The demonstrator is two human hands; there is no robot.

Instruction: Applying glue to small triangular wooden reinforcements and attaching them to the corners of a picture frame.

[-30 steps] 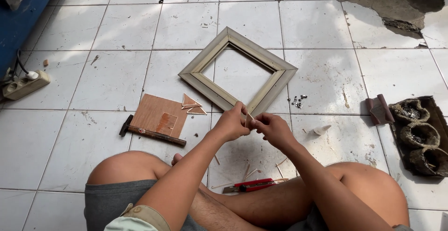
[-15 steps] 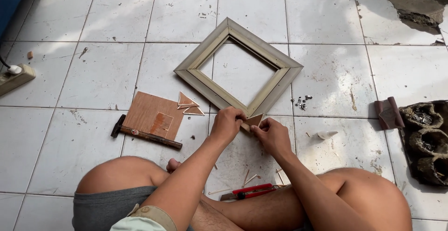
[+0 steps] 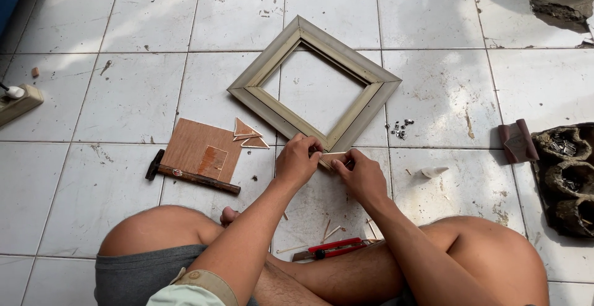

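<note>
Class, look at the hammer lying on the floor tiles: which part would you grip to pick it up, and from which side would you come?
Grip the hammer by its long wooden handle, near the free end at lower right. It lies flat and bare there, while the plywood piece borders its far side. So probably come from above on the near side, fingers across the shaft, away from the dark head at upper left.

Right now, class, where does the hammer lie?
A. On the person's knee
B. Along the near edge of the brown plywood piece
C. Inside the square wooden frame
B: the hammer lies on the tiled floor against the brown plywood piece, left of both hands.
</note>
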